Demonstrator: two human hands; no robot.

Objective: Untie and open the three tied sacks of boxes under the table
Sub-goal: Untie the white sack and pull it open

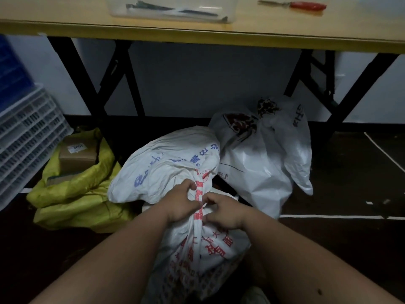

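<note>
The near sack (197, 238), white with red print, lies on the floor in front of the table (197, 34), closest to the camera. Its gathered neck is pinched from both sides: the left hand (182, 202) is curled round the twisted fabric, and the knot is picked at by the bent fingers of the right hand (223, 212). The woven cloth is judged soft, crumpled and not slippery, though probably heavy with boxes, so it is best held at the knot. Further under the table, a plastic sack (263, 159) remains tied, while a yellow sack (72, 194) gapes open around a cardboard box (76, 153).
</note>
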